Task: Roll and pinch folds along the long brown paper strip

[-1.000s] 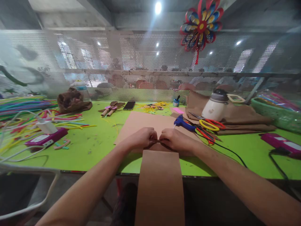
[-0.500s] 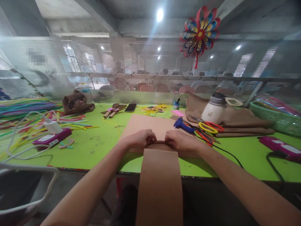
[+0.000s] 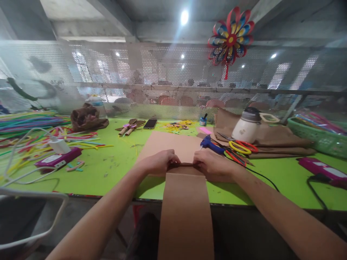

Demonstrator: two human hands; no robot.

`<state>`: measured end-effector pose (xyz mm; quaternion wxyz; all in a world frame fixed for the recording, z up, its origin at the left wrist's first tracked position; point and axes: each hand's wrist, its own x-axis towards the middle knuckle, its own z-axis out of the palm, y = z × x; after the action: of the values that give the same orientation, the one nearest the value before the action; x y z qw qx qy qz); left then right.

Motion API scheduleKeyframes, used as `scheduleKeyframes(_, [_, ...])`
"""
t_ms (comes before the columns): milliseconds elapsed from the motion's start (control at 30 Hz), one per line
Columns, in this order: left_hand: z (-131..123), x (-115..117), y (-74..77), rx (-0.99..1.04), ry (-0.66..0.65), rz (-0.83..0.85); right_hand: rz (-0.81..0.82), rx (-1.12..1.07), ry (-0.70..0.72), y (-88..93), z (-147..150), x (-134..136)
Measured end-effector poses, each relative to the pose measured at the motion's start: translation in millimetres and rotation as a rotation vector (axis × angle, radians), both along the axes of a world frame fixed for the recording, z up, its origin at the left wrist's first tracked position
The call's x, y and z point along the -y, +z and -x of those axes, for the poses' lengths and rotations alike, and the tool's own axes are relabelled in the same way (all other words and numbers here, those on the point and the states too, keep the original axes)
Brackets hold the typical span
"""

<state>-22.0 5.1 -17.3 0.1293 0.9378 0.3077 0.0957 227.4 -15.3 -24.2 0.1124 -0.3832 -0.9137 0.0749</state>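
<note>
A long brown paper strip (image 3: 185, 209) hangs over the table's front edge toward me. Its far end is folded or rolled into a narrow dark band. My left hand (image 3: 165, 161) pinches the left end of that band, and my right hand (image 3: 207, 163) pinches the right end. Both sets of fingers are curled, with the tips partly hidden. Beneath the hands lies a wide sheet of tan paper or card (image 3: 170, 142). Just beyond my right hand rests a blue glue gun (image 3: 213, 145), its nozzle pointing left.
Scissors with yellow and red handles (image 3: 241, 147) and a white bottle (image 3: 246, 126) stand right, before folded brown paper (image 3: 282, 139). Magenta power strips (image 3: 61, 159) lie at both sides. Pipe cleaners (image 3: 29, 124), a phone (image 3: 150, 124) and a green basket (image 3: 317, 135) are farther out.
My right hand has shifted very slightly right along the band. Both hands keep their pinch on the paper, and the strip's hanging part has swung a little right.
</note>
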Motion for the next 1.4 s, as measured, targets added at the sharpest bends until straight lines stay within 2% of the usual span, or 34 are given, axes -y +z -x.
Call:
scheduleKeyframes(133, [-1.4, 5.4, 1.6, -0.004, -0.019, -0.041, -0.044, 0.018, 0.011, 0.0, -0.7, 3.7])
scheduleKeyframes(333, [-1.6, 13.0, -0.6, 0.003, -0.028, -0.161, -0.195, 0.087, 0.013, -1.4, 4.3, 12.8])
scheduleKeyframes(567, [-0.7, 11.4, -1.0, 0.012, -0.026, -0.125, -0.342, 0.188, -0.008, -4.2, 12.7, 16.8])
scheduleKeyframes(667, [0.0, 3.4, 9.2, 0.021, 0.013, 0.020, -0.395, 0.206, 0.006, -4.5, 14.2, 17.8])
scheduleKeyframes(767, [-4.8, -8.7, 26.3, 0.028, 0.059, 0.175, -0.466, 0.205, 0.011, -3.3, 15.3, 17.9])
scheduleKeyframes(900, [-21.1, -21.5, 41.3, -0.018, 0.054, 0.193, -0.544, 0.148, -0.014, -1.2, 16.3, 17.6])
scheduleKeyframes(1033, [-30.8, -23.9, 34.8, -0.023, 0.048, 0.186, -0.564, 0.132, -0.053, 0.6, 16.5, 17.8])
scheduleKeyframes(1200, [-26.2, -19.1, 20.9, 0.029, 0.084, 0.226, -0.580, 0.132, -0.053, -1.2, 17.9, 16.5])
scheduleKeyframes(1400, [-23.6, -18.1, 18.6, 0.032, 0.088, 0.218, -0.561, 0.081, -0.061, -6.4, 19.2, 14.3])
